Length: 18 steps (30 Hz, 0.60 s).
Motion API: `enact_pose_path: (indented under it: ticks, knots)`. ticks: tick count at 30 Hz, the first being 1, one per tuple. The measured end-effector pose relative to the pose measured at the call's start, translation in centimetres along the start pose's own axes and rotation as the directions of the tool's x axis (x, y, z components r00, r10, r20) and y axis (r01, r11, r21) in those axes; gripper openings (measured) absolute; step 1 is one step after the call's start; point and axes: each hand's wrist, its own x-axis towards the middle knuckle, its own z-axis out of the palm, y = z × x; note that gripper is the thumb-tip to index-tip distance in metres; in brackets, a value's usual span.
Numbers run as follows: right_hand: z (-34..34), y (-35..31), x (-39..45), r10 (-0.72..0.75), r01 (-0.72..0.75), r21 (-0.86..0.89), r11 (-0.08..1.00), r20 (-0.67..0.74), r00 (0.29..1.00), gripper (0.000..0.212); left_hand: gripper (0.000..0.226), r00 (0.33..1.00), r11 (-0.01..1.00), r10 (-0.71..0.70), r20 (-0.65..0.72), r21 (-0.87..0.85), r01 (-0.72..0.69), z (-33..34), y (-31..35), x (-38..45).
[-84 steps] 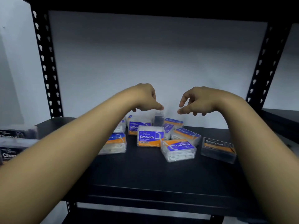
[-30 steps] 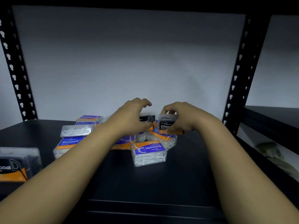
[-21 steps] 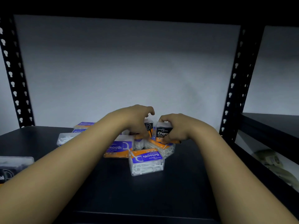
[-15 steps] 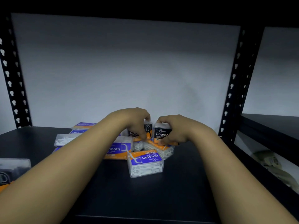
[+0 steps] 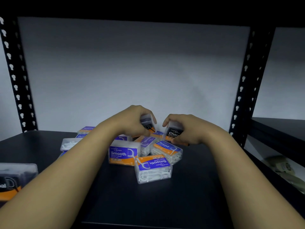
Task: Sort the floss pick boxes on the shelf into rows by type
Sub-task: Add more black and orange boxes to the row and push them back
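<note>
A loose pile of clear floss pick boxes lies mid-shelf. My left hand [image 5: 132, 121] grips a black-labelled Charcoal box [image 5: 147, 123], lifted above the pile. My right hand [image 5: 186, 129] holds a second Charcoal box [image 5: 174, 131] upright beside it. Below them sit a purple-and-orange Smooth box [image 5: 123, 153] standing on edge, another Smooth box [image 5: 153, 168] lying flat nearest me, and a Round box [image 5: 166, 150] tilted against the heap. More purple boxes [image 5: 85, 129] lie behind my left forearm, partly hidden.
The black shelf board [image 5: 189, 195] runs to a front edge near me. Another Charcoal box [image 5: 14, 180] rests at the far left edge. Perforated black uprights [image 5: 244, 83] stand at both back corners against a white wall. A neighbouring shelf [image 5: 280, 129] lies to the right.
My left hand has closed on a Charcoal box and raised it off the pile. My right hand still holds its Charcoal box in nearly the same spot. The camera view has dipped slightly.
</note>
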Motion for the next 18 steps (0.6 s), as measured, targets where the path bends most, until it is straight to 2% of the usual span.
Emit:
enact_pose_path:
  ticks: [4, 11, 18]
  knots:
    - [-0.3, -0.1, -0.3, -0.033, 0.033, 0.021, 0.999, -0.014, 0.999, 0.043, 0.045, 1.0, 1.0, 0.01, 0.015, -0.023, -0.01, -0.1, 0.1, -0.6]
    - [-0.5, -1.5, -0.9, -0.061, 0.063, 0.032, 0.997, -0.064, 0.996, 0.046, 0.044, 0.999, 0.999, 0.043, -0.022, 0.028, -0.043, -3.0, 1.1, -4.2]
    - [-1.6, -6.1, -1.7, -0.124, 0.124, -0.032, 0.992, -0.008, 0.992, 0.041, 0.039, 0.999, 0.999, 0.02, 0.04, 0.041, -0.021, -7.9, 1.0, -8.0]
